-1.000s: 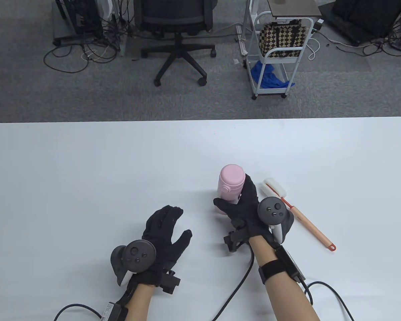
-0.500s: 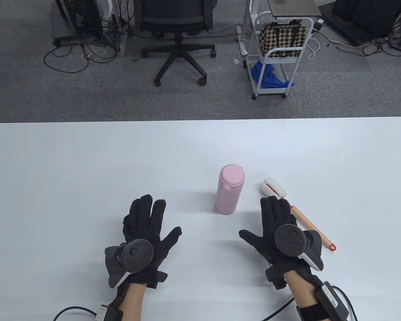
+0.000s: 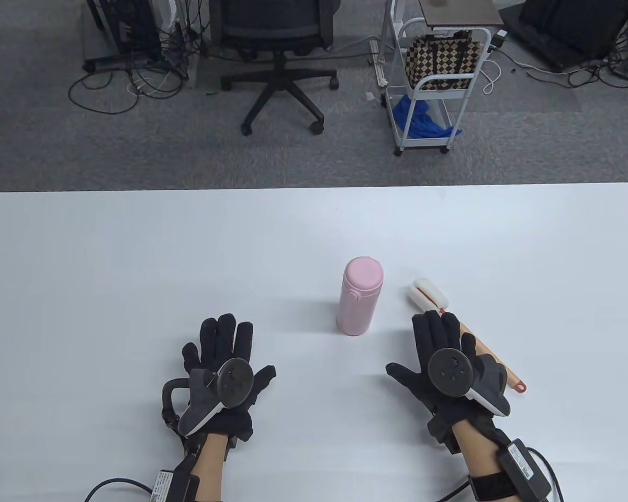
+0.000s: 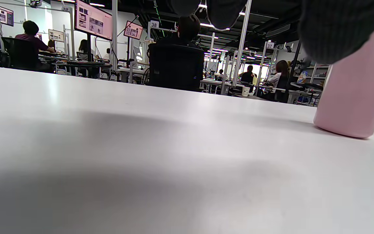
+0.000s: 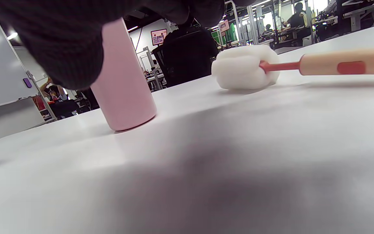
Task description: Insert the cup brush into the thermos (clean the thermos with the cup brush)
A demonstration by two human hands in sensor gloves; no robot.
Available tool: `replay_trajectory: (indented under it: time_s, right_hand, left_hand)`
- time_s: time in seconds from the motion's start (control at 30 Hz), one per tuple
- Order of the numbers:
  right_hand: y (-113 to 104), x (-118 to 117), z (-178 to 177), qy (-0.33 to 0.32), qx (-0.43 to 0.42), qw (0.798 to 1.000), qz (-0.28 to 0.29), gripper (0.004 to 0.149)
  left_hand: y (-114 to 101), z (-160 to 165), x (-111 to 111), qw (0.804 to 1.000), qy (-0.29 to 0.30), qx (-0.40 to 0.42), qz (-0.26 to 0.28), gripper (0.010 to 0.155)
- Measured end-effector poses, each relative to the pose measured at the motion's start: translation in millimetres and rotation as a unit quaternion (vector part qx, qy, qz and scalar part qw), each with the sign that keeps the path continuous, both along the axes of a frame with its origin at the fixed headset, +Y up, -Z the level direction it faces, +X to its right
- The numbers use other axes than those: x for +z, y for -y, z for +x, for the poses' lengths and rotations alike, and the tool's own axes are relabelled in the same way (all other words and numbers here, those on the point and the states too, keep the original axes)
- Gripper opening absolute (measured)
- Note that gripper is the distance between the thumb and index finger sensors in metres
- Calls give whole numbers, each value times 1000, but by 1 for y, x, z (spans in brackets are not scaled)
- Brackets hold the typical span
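The left hand (image 3: 222,366) lies palm down on the white worktop (image 3: 110,261), toward the near edge and left of the middle. Its fingers are stretched forward and lightly spread, the thumb out to the side, and it holds nothing. A grey tracker (image 3: 225,384) sits tilted on its back, and a black cable runs off the near edge from the wrist. In the left wrist view only dark glove fingertips (image 4: 333,35) hang in along the top.

The pink thermos (image 3: 360,295) stands upright near the middle of the worktop, its lid on, between the two hands and farther from the near edge than either. Neither hand touches it. The left wrist view shows its base (image 4: 352,97) planted flat on the worktop surface.

Just beside the thermos, on its right, the cup brush (image 3: 429,294) lies flat on the worktop, apart from the bottle. Its white sponge head points toward the far edge; the pale wooden handle with a red tip (image 3: 519,387) slants toward the near right.

The right hand (image 3: 445,366) lies palm down with fingers extended and spread wide, gripping nothing. From the table view it covers part of the brush handle; whether it touches the handle cannot be told. The right wrist view shows the sponge head (image 5: 243,66) resting on the worktop beside the thermos (image 5: 122,87).
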State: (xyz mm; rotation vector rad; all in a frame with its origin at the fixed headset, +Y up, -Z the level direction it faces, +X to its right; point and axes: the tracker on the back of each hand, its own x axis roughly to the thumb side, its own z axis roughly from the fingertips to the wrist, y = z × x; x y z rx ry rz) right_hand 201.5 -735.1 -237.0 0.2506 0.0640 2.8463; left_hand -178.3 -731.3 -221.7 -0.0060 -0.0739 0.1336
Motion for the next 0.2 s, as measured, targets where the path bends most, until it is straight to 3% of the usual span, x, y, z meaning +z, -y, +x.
replay_trajectory:
  time_s: [0.2]
  right_hand:
    - [2,-1,-2,-9,-9,1000,-2,97]
  left_hand:
    - [2,-1,-1,1000,0,6,-2,87]
